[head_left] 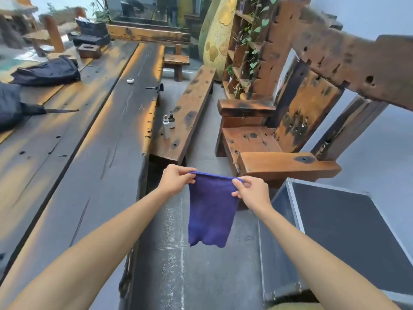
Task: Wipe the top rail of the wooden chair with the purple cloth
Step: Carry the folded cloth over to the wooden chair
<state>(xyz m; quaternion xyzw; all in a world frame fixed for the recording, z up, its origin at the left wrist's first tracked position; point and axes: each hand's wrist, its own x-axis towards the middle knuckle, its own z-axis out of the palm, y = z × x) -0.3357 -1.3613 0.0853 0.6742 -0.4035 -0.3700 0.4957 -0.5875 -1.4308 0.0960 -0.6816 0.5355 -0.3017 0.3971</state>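
The purple cloth [210, 211] hangs flat in the air over the grey floor, stretched between both hands. My left hand [176, 181] pinches its upper left corner and my right hand [251, 193] pinches its upper right corner. The wooden chair [263, 139] stands ahead and to the right, its seat facing left. Its thick, pitted top rail [348, 57] runs across the upper right, well above and beyond the cloth. Neither hand touches the chair.
A long dark wooden table [78, 142] fills the left, with dark bags [47, 72] on it. A low wooden bench [185, 115] carries two small bottles [167, 126]. A black metal-edged case [335, 238] stands at the lower right. A plant shelf [245, 41] stands behind the chair.
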